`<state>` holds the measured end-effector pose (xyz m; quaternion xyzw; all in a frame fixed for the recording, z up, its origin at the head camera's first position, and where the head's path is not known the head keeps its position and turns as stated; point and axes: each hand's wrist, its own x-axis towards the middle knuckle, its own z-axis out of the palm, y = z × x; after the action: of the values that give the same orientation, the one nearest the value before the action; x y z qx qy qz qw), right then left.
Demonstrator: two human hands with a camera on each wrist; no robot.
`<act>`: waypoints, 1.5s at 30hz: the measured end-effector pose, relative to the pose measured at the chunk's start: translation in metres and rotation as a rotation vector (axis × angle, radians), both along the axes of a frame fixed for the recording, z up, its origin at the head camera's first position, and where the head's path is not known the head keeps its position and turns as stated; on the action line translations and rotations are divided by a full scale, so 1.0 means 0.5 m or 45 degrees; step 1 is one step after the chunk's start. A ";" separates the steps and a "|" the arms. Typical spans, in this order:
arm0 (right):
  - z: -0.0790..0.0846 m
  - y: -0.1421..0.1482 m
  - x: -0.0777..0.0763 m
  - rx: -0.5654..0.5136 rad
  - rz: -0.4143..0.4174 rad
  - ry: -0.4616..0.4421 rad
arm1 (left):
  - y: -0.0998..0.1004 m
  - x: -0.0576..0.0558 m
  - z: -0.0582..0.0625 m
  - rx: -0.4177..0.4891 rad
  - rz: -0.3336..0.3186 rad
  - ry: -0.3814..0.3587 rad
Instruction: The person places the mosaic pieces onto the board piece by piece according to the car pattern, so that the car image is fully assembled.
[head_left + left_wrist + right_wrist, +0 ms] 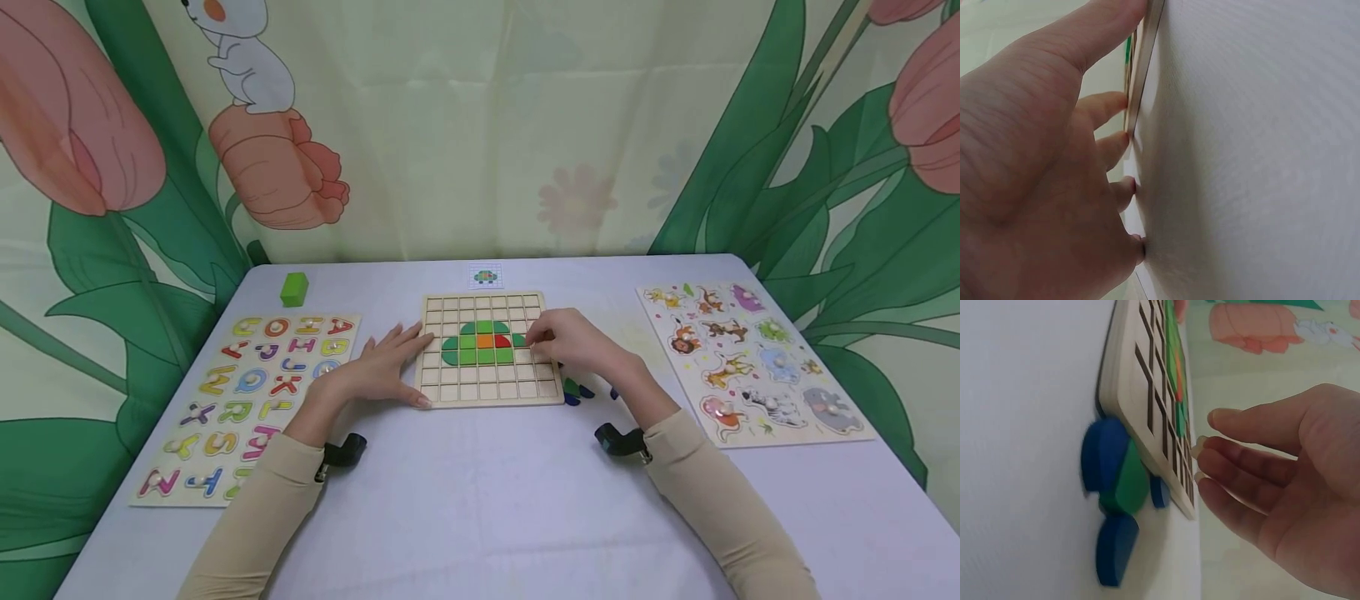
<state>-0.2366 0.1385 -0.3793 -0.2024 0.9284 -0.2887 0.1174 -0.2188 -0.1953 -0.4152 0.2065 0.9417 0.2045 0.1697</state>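
A wooden grid board [442,389] lies mid-table, with green squares [468,356], an orange piece [485,341], a red piece [502,341] and rounded dark green pieces [450,357] set in it. My left hand [382,367] rests along the board's left edge, fingers spread and thumb at the near corner. Over the board's right side is my right hand [573,340], its fingers loosely bent beside a green piece [518,340]. In the right wrist view, nothing shows between thumb and fingers. Loose blue pieces [1116,550] and a green piece [1129,481] lie by the board's right edge.
A small pattern card [485,276] lies behind the board. The letter puzzle [191,454] is at the left, partly under the left forearm, with a green block [295,289] behind it. An animal puzzle [787,417] lies at the right. A printed curtain [450,167] hangs behind.
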 end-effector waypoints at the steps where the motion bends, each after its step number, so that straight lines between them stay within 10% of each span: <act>1: 0.002 0.004 -0.001 0.011 -0.007 0.003 | 0.000 0.000 0.000 -0.001 0.002 0.000; 24: -0.011 0.095 0.011 0.194 0.115 -0.312 | 0.007 -0.001 0.005 -0.010 -0.024 0.012; 45: -0.010 0.074 0.016 0.261 0.175 -0.257 | -0.001 0.001 0.000 -0.017 0.008 0.004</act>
<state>-0.2284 0.1756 -0.3845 -0.2223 0.9205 -0.2025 0.2495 -0.2185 -0.1958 -0.4153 0.2027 0.9439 0.1986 0.1688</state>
